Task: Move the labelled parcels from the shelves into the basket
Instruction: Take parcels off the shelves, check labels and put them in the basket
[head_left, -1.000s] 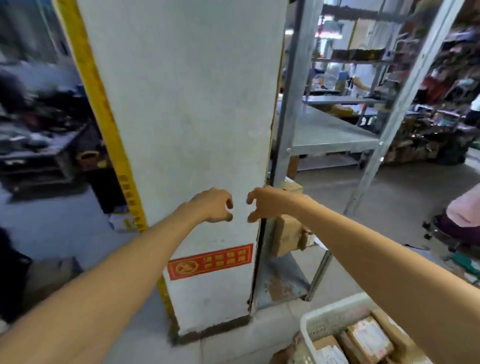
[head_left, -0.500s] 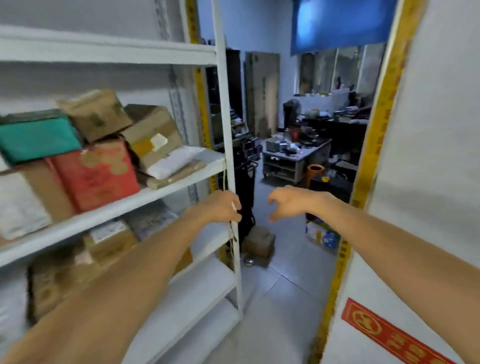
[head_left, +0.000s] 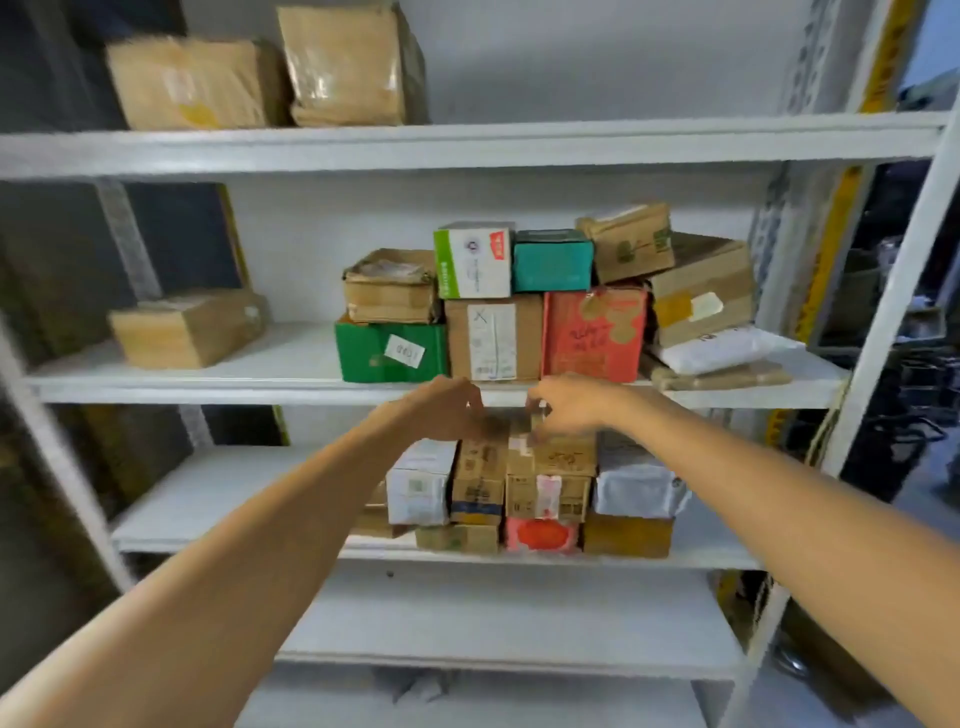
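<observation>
Below the red box (head_left: 595, 332), just in front of the edge of the shelf board (head_left: 208, 387) it stood on, both hands were held close together without touching each other. The left hand (head_left: 447, 410) was down and to the left of the red box, its fingers curled under. The right hand (head_left: 566, 402) sat directly beneath the red box, fingers bent downward. Blur hid the fingertips, so I could not tell whether either hand had hold of anything or only hovered.

One shelf down from the red box stood a tight stack of parcels. A scrawled brown box (head_left: 556, 460) lay straight below the red box, just under the right hand. A narrow brown box (head_left: 478, 480) and a white box (head_left: 418, 483) stood below and to the left of it, and a white wrapped parcel (head_left: 636, 483) was below and slightly right.

Touching the red box on its left was a labelled brown carton (head_left: 493, 338), and further left a green box (head_left: 389, 353) with a tilted white sticker. On top of the red box rested a teal box (head_left: 551, 260). To the right of the red box a big taped box (head_left: 701, 288) leaned on a white bag (head_left: 722, 348). Far to the left of the red box, on the same board, a lone brown parcel (head_left: 189, 327) lay apart from the rest.
</observation>
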